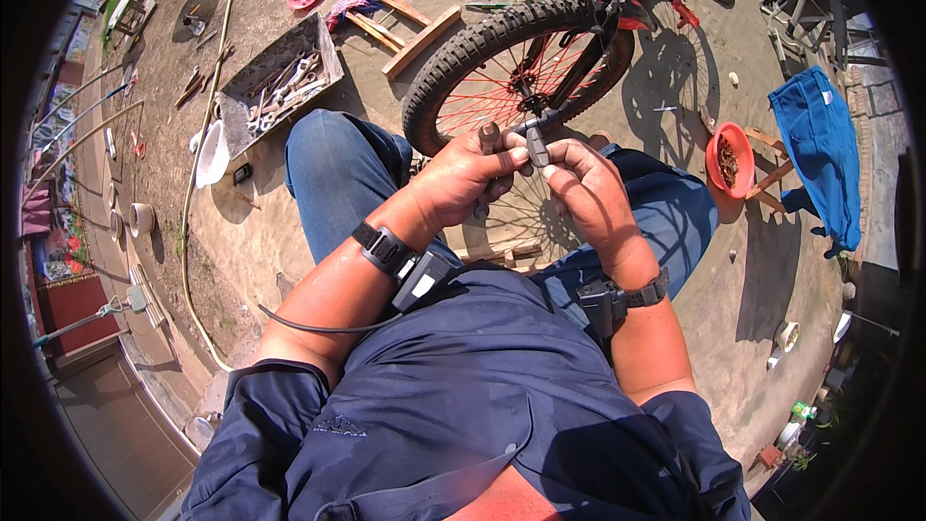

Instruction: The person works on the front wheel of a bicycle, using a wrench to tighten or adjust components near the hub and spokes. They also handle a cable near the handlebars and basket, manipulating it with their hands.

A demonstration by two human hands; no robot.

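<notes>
Both of my hands meet in front of the bicycle wheel (446,46), which has a knobby black tyre and red spokes. Between them is a small dark grey part (537,147), block-shaped, with a short metal piece at its upper end. My left hand (463,177) pinches this part between thumb and fingers. A brown, rounded handle-like end (489,138) also sticks up from the left hand; the rest of it is mostly hidden. From the other side, the fingertips of my right hand (590,191) close on the same grey part.
A metal tray (331,50) of wrenches and other tools lies left, beside a white bowl (212,156). Beyond it is a wooden stool (422,41). At right stand a red bowl (716,162) of small brown pieces and blue cloth (820,150) on a wooden frame. A hose (185,212) runs along the left.
</notes>
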